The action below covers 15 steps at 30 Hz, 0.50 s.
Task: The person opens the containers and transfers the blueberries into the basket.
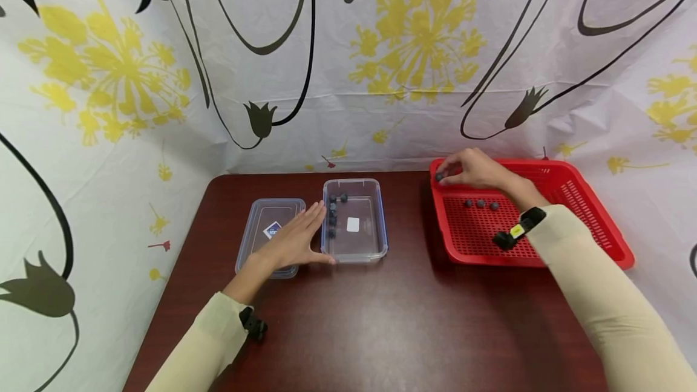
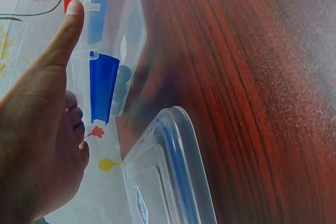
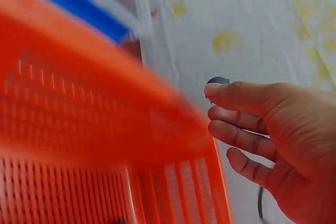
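Note:
Between the thumb and fingertips of my right hand [image 1: 472, 169] is a dark, round blueberry [image 3: 217, 81], pinched over the far left corner of the red plastic basket [image 1: 445, 228]. A short row of loose blueberries [image 1: 480, 204] lies on the basket floor. My left hand [image 1: 296, 241], fingers straight and thumb spread, rests against the left side of a clear plastic container [image 1: 367, 222]. Several blueberries [image 1: 333, 213] line that container's left side, near a white label. In the left wrist view a blue side clip [image 2: 103, 87] hangs from the container.
A clear lid [image 1: 257, 228] with a blue-and-white sticker lies left of the container, partly under my left hand. All stand on a dark wooden table [image 1: 359, 325]. A white sheet [image 1: 337, 77] printed with flowers hangs behind the table's far edge.

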Each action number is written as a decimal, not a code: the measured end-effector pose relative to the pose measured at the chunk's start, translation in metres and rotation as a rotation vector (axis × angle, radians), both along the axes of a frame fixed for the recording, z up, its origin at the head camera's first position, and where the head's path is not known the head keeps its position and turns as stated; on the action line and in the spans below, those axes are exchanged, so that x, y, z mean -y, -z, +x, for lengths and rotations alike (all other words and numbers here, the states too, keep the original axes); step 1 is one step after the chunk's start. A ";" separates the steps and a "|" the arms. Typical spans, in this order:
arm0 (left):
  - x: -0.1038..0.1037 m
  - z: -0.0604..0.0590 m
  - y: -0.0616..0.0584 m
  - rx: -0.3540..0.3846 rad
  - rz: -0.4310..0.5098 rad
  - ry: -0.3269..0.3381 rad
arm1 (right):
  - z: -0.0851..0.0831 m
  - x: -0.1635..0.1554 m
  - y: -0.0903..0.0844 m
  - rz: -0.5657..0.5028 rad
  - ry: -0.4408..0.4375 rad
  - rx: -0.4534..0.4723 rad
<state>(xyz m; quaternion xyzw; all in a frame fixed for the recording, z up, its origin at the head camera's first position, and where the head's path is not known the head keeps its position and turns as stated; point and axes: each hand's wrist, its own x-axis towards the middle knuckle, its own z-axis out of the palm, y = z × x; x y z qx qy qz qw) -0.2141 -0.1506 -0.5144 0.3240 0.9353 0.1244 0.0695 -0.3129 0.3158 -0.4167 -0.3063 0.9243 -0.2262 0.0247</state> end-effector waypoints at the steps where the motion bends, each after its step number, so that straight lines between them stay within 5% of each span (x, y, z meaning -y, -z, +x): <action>1: 0.000 0.000 0.000 -0.001 -0.003 0.000 | 0.000 -0.010 0.000 0.003 0.014 0.004; 6: 0.001 0.000 0.000 -0.009 0.000 0.002 | -0.005 -0.059 0.007 0.017 0.075 0.015; 15: 0.001 0.001 -0.001 0.011 0.011 -0.004 | -0.003 -0.125 0.042 0.050 0.224 0.192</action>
